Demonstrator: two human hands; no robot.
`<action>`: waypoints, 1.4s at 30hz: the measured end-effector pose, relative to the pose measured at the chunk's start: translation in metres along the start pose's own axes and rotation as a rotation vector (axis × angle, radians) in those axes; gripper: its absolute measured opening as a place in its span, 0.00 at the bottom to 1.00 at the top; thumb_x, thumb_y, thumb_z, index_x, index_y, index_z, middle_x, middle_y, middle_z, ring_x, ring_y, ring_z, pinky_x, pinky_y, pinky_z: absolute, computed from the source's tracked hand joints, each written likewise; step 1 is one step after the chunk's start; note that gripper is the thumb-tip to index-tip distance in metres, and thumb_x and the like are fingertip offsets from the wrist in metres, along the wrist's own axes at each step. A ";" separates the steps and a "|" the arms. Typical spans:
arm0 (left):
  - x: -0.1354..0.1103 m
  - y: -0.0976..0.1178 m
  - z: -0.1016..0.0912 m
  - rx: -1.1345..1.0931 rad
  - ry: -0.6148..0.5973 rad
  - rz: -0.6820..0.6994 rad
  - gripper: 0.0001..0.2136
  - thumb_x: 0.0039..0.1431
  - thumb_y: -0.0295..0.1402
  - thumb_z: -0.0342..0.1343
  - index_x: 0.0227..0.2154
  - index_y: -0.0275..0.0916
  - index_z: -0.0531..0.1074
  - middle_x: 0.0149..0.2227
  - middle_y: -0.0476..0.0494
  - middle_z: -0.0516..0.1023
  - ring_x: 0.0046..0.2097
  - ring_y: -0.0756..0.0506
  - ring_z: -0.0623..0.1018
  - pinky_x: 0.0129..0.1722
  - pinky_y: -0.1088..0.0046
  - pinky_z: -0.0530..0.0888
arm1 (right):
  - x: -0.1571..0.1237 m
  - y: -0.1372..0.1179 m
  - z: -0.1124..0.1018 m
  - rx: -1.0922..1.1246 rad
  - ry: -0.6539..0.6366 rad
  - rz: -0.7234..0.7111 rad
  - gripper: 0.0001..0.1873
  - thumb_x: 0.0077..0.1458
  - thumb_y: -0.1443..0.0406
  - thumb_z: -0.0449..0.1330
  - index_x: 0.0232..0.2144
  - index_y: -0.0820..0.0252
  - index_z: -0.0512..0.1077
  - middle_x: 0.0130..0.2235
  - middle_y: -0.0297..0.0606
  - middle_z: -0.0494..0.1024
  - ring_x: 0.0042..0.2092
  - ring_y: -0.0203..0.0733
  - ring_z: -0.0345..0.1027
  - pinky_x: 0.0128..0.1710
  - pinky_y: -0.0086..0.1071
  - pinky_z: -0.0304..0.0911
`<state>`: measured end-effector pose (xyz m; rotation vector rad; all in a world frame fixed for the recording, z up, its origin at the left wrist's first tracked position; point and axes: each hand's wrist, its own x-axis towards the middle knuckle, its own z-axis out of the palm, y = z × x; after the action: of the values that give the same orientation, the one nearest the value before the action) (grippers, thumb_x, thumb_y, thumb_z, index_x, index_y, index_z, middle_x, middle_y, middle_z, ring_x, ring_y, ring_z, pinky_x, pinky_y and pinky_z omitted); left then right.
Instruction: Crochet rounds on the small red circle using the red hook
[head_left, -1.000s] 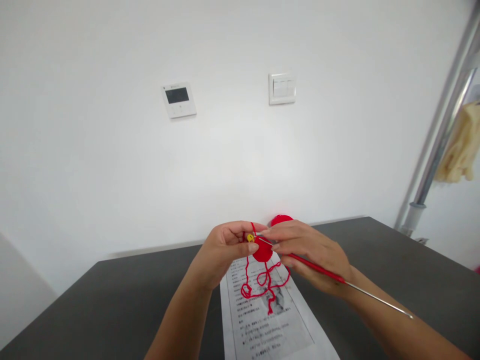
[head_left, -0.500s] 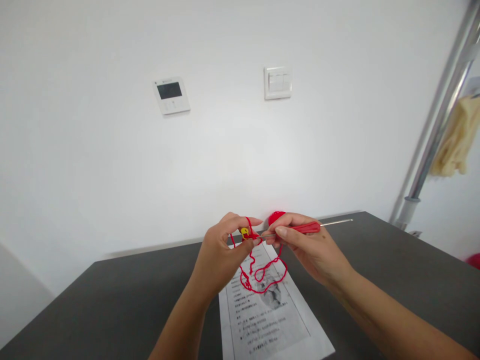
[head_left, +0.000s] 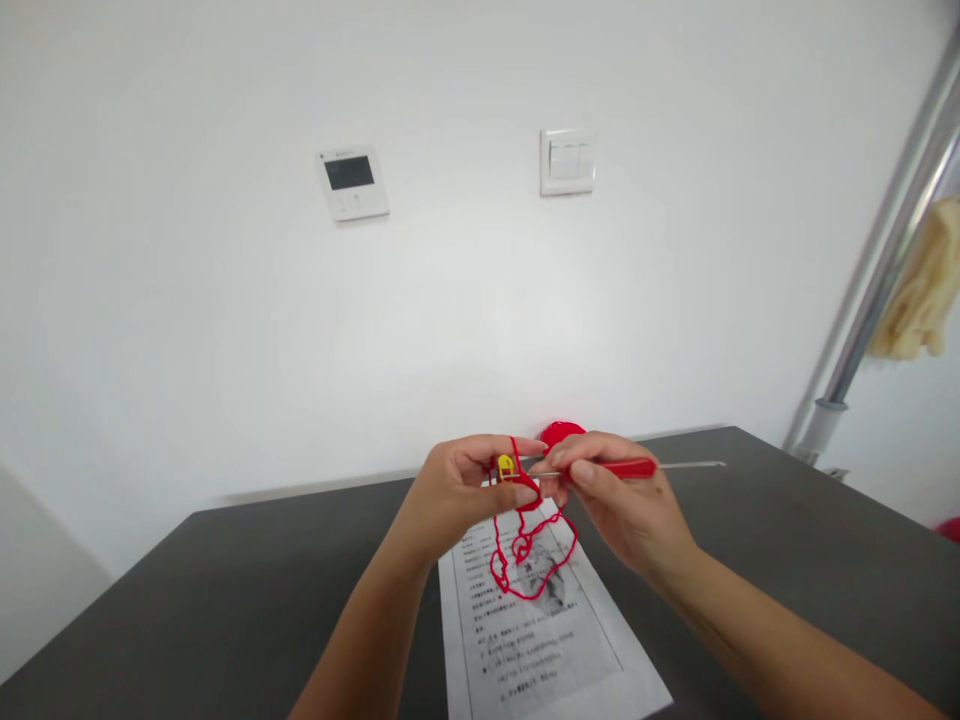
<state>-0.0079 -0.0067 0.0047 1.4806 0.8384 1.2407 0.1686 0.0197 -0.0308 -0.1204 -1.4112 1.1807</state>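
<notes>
My left hand [head_left: 457, 490] pinches a small red crochet piece [head_left: 529, 492] between thumb and fingers, with red yarn [head_left: 541, 590] looped over its index finger. A yellow stitch marker [head_left: 506, 466] hangs at the piece. My right hand [head_left: 619, 500] is closed round the red handle of a crochet hook [head_left: 628, 468]; one metal end points left into the work, the other sticks out to the right. Slack yarn dangles in loops below both hands. Behind the right fingers sits a red yarn ball [head_left: 561, 434], partly hidden.
A printed sheet [head_left: 547, 670] lies under the hands on the dark table [head_left: 300, 570]. The white wall behind carries an intercom panel [head_left: 354, 184] and a light switch [head_left: 568, 162]. To the right stand a metal pole [head_left: 877, 310] and a hanging cream cloth [head_left: 919, 290].
Both hands have shifted slightly right in view, along with the hook and yarn. The left fingers sit farther apart, showing more of the red piece. The view itself has moved a little.
</notes>
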 end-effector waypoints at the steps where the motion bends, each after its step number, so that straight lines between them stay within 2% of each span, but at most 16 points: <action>1: 0.000 0.000 -0.001 -0.086 -0.044 -0.072 0.15 0.41 0.28 0.72 0.36 0.40 0.83 0.29 0.47 0.83 0.31 0.49 0.78 0.35 0.72 0.74 | 0.000 0.000 -0.003 -0.126 -0.025 -0.126 0.04 0.59 0.63 0.66 0.36 0.54 0.81 0.34 0.35 0.85 0.34 0.35 0.78 0.35 0.27 0.75; 3: 0.000 0.000 -0.003 -0.190 -0.095 -0.158 0.17 0.38 0.28 0.74 0.36 0.39 0.84 0.28 0.46 0.83 0.29 0.50 0.78 0.33 0.74 0.73 | 0.000 -0.002 -0.007 -0.422 -0.114 -0.404 0.05 0.61 0.66 0.63 0.39 0.55 0.80 0.37 0.38 0.85 0.39 0.39 0.79 0.41 0.32 0.76; 6: 0.000 -0.002 -0.001 -0.282 -0.175 -0.209 0.18 0.35 0.28 0.75 0.35 0.36 0.84 0.27 0.45 0.83 0.28 0.51 0.78 0.33 0.76 0.73 | 0.001 -0.012 -0.011 -0.788 -0.303 -0.759 0.08 0.63 0.70 0.60 0.43 0.61 0.77 0.41 0.47 0.84 0.45 0.42 0.79 0.44 0.36 0.77; 9: 0.000 -0.004 0.004 -0.334 -0.234 -0.221 0.20 0.33 0.30 0.76 0.35 0.35 0.84 0.27 0.44 0.83 0.28 0.51 0.77 0.34 0.77 0.73 | 0.001 -0.019 -0.010 -1.006 -0.357 -0.899 0.10 0.64 0.71 0.59 0.47 0.62 0.74 0.43 0.48 0.84 0.48 0.43 0.79 0.46 0.37 0.78; 13: 0.001 -0.003 0.009 -0.336 -0.187 -0.154 0.19 0.36 0.29 0.76 0.37 0.38 0.84 0.30 0.44 0.84 0.31 0.50 0.79 0.35 0.77 0.74 | 0.001 -0.019 -0.009 -0.983 -0.324 -0.847 0.13 0.63 0.72 0.59 0.50 0.61 0.71 0.42 0.46 0.84 0.48 0.43 0.79 0.46 0.38 0.78; 20: -0.003 0.002 0.010 -0.236 -0.026 -0.055 0.13 0.46 0.33 0.72 0.37 0.41 0.84 0.29 0.47 0.84 0.36 0.50 0.80 0.40 0.78 0.74 | 0.006 -0.022 -0.013 -0.854 -0.323 -0.687 0.09 0.67 0.69 0.54 0.46 0.59 0.73 0.44 0.45 0.84 0.49 0.42 0.79 0.50 0.39 0.76; 25: -0.004 0.004 0.012 -0.204 0.053 -0.015 0.11 0.42 0.33 0.74 0.33 0.42 0.85 0.27 0.48 0.84 0.31 0.53 0.78 0.35 0.80 0.73 | 0.005 -0.023 -0.015 -0.872 -0.346 -0.661 0.09 0.68 0.68 0.52 0.42 0.59 0.72 0.46 0.46 0.83 0.50 0.41 0.78 0.51 0.38 0.74; 29: -0.004 0.003 0.011 -0.173 0.105 -0.034 0.13 0.42 0.31 0.73 0.35 0.42 0.84 0.29 0.48 0.84 0.31 0.52 0.78 0.35 0.77 0.73 | 0.005 -0.023 -0.015 -0.885 -0.346 -0.647 0.08 0.66 0.69 0.53 0.42 0.57 0.72 0.45 0.45 0.83 0.50 0.42 0.78 0.50 0.38 0.75; 33: -0.008 0.003 0.010 0.042 0.194 0.032 0.14 0.48 0.31 0.69 0.41 0.42 0.83 0.28 0.50 0.81 0.32 0.50 0.77 0.39 0.73 0.73 | 0.006 -0.023 -0.014 -0.918 -0.332 -0.647 0.09 0.64 0.70 0.54 0.43 0.55 0.71 0.44 0.43 0.84 0.48 0.43 0.79 0.47 0.38 0.76; 36: -0.010 0.004 0.015 0.266 0.280 0.115 0.16 0.51 0.31 0.65 0.45 0.40 0.82 0.29 0.50 0.80 0.37 0.46 0.78 0.46 0.68 0.72 | 0.004 -0.018 -0.011 -0.936 -0.280 -0.690 0.10 0.62 0.73 0.55 0.44 0.59 0.72 0.43 0.46 0.83 0.47 0.43 0.78 0.48 0.36 0.75; 38: -0.011 0.003 0.021 0.384 0.364 0.158 0.17 0.52 0.30 0.64 0.47 0.38 0.81 0.31 0.49 0.80 0.38 0.45 0.78 0.48 0.66 0.72 | 0.003 -0.013 -0.008 -0.961 -0.242 -0.720 0.10 0.62 0.74 0.56 0.44 0.61 0.71 0.43 0.47 0.83 0.47 0.43 0.78 0.49 0.36 0.74; 40: -0.012 0.001 0.027 0.438 0.437 0.180 0.18 0.52 0.29 0.63 0.47 0.37 0.80 0.32 0.49 0.81 0.38 0.45 0.77 0.47 0.65 0.72 | 0.001 -0.006 -0.006 -0.986 -0.195 -0.759 0.11 0.61 0.74 0.56 0.45 0.61 0.71 0.44 0.47 0.82 0.47 0.43 0.77 0.48 0.37 0.74; 42: -0.012 -0.004 0.032 0.379 0.459 0.157 0.19 0.51 0.29 0.63 0.48 0.37 0.80 0.34 0.48 0.82 0.39 0.44 0.78 0.48 0.65 0.72 | 0.000 0.003 -0.006 -1.008 -0.131 -0.811 0.11 0.61 0.73 0.57 0.46 0.60 0.71 0.44 0.47 0.81 0.45 0.44 0.76 0.45 0.38 0.75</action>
<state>0.0209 -0.0246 -0.0019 1.6025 1.3405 1.6401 0.1716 0.0238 -0.0341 -0.1464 -1.8026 -0.2425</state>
